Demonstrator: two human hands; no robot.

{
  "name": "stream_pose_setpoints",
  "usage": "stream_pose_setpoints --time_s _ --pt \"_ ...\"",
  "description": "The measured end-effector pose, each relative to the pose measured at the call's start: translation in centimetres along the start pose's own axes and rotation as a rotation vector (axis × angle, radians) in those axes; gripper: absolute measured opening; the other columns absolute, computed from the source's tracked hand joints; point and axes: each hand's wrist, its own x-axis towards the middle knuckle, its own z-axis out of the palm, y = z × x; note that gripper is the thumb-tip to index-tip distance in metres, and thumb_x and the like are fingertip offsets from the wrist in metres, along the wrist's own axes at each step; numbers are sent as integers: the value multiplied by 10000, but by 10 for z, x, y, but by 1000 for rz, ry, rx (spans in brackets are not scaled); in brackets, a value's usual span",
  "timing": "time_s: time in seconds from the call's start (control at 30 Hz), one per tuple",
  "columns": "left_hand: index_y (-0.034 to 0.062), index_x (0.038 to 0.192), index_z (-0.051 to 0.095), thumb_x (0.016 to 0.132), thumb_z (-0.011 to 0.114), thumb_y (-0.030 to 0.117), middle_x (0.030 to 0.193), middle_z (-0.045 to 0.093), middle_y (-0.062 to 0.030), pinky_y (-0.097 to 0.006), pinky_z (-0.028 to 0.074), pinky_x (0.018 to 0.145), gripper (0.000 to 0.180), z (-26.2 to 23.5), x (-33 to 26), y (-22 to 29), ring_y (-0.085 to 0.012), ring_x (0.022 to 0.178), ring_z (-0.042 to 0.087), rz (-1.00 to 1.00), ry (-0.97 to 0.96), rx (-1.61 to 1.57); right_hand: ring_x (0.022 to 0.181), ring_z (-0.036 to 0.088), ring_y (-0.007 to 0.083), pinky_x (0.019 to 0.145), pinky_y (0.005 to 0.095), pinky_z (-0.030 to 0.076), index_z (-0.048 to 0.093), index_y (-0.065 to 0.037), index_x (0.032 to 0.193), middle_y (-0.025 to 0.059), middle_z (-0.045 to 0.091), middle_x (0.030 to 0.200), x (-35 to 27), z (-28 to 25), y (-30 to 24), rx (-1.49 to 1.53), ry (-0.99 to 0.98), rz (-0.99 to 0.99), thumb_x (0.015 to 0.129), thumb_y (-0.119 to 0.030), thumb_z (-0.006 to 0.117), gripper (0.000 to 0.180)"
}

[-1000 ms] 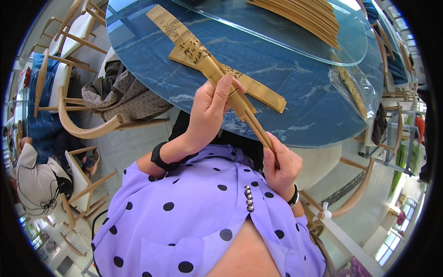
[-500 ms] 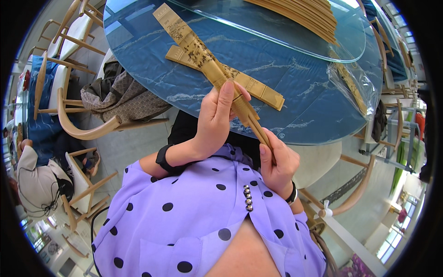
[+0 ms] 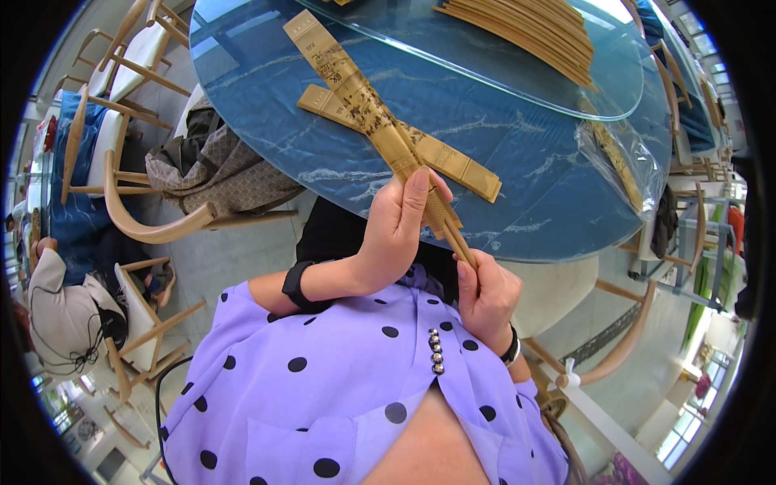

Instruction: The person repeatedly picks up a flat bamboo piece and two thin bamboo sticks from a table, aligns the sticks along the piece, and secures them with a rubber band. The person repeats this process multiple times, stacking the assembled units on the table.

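My left hand [image 3: 396, 226] pinches a long gold paper chopstick sleeve [image 3: 360, 90] with dark printing, thumb on top, just past the table's near edge. From the sleeve's lower end stick out light brown chopsticks [image 3: 457, 244]. The fingers of my right hand [image 3: 490, 297] are closed round their ends; how many there are I cannot tell. Underneath, a second gold sleeve [image 3: 462, 168] lies crosswise on the blue marbled table [image 3: 323, 149]. The held sleeve passes over it, but whether they touch is unclear.
A raised glass turntable [image 3: 485, 93] carries a pile of gold strips [image 3: 525, 36] at the far side. To the right lies a clear plastic bag [image 3: 622, 166] with a gold strip inside. A chair [image 3: 162, 234] with a patterned bag [image 3: 222, 166] stands left. Another person [image 3: 69, 299] sits far left.
My left hand and the sleeve have moved down and right, closer to my right hand. Less of the chopsticks shows between the hands. The whole view has shifted slightly.
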Motion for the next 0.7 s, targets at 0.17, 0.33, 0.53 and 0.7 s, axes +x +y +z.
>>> stream_pose_setpoints --time_s 0.17,0.33,0.53,0.7 --pt "65 1072 574 1144 302 408 778 462 48 -187 260 531 444 -5 5 6 -2 614 319 -4 68 -70 525 584 275 498 373 452 679 -3 986 101 638 696 2 -1 1 13 -16 -13 974 -187 696 185" --pt "96 1038 541 1141 299 432 897 530 21 -183 282 531 427 -11 10 3 -6 626 342 33 134 -37 535 593 271 506 374 461 682 -5 993 97 650 715 -1 2 1 13 -25 -21 968 -181 700 179" --pt "90 1016 548 1141 319 419 868 515 25 -192 295 543 419 -7 4 -2 -12 636 363 44 101 27 540 598 274 513 373 464 680 -1 999 98 654 726 7 3 -5 0 -31 -20 966 -174 701 177" --pt "91 1010 558 1141 320 419 793 478 44 -200 286 538 426 -16 10 2 -7 623 352 67 136 97 563 598 284 517 379 460 663 -5 979 106 631 724 12 0 -7 9 -71 -2 989 -199 674 195"
